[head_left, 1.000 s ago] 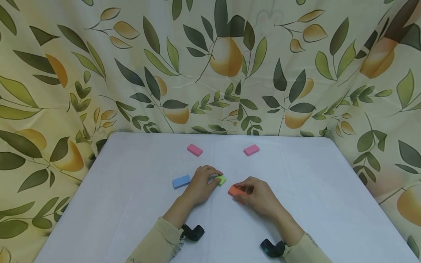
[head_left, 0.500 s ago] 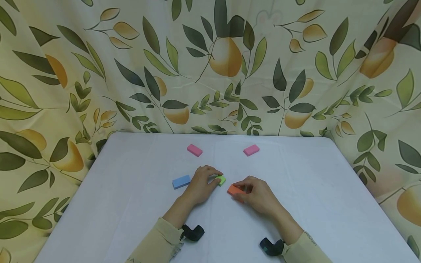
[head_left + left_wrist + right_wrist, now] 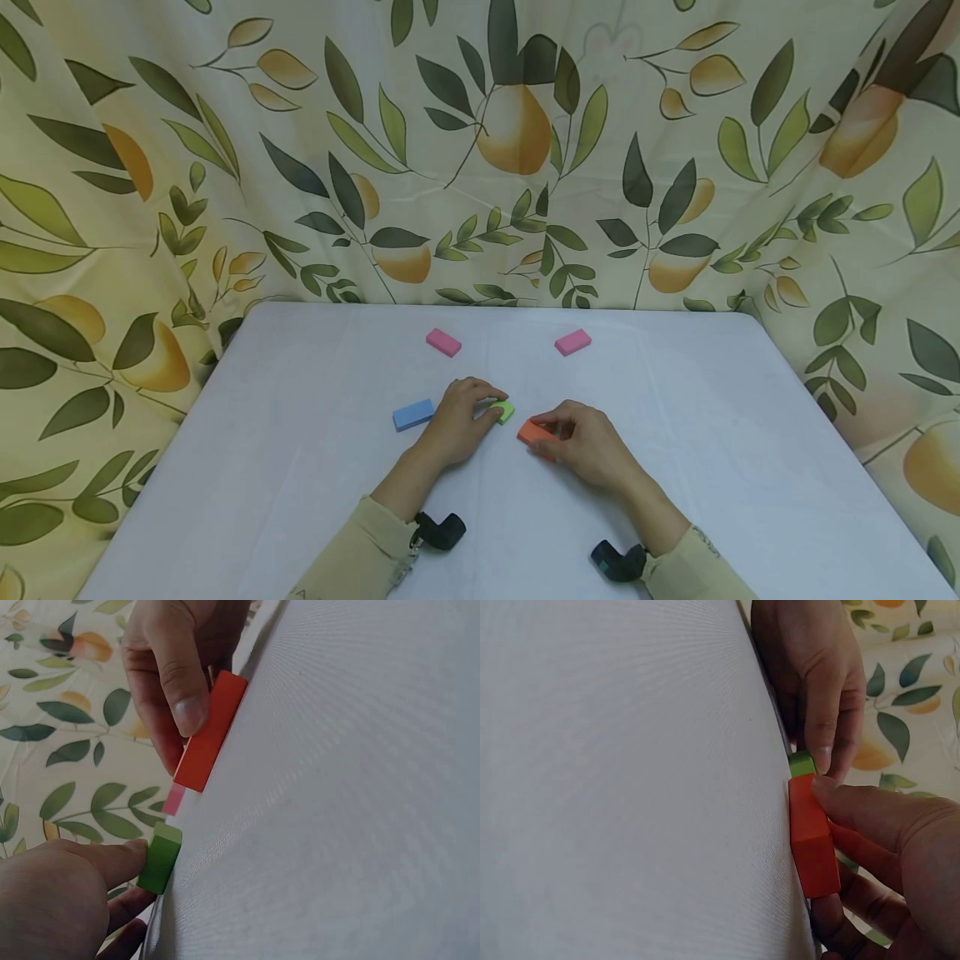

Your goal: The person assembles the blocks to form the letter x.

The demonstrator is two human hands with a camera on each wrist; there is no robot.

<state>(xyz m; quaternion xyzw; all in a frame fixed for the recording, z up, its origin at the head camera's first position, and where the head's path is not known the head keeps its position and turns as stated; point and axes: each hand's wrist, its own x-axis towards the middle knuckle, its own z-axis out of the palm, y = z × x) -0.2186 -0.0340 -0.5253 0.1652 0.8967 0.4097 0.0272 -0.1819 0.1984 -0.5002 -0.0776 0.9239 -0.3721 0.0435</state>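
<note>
My left hand [image 3: 463,421] pinches a green block [image 3: 505,411] between thumb and fingers, low at the white table. To its right, my right hand [image 3: 588,442] grips an orange block [image 3: 534,434] with the thumb on its near side. In the left wrist view the orange block [image 3: 211,733] lies at a slant, its long side along the tabletop, and the green block [image 3: 160,859] shows one end past the thumb. From the right wrist the orange block [image 3: 813,838] partly covers the green one [image 3: 802,763]. A small gap separates the two blocks in the head view.
A blue block [image 3: 413,415] lies just left of my left hand. Farther back on the white table [image 3: 300,467] are two pink blocks, one on the left [image 3: 444,342] and one on the right [image 3: 573,342]. A leaf-and-fruit patterned curtain [image 3: 450,208] hangs behind the table.
My right hand has shifted very slightly left with the orange block, bringing it a little nearer the green block. My left hand and the other blocks have stayed in place.
</note>
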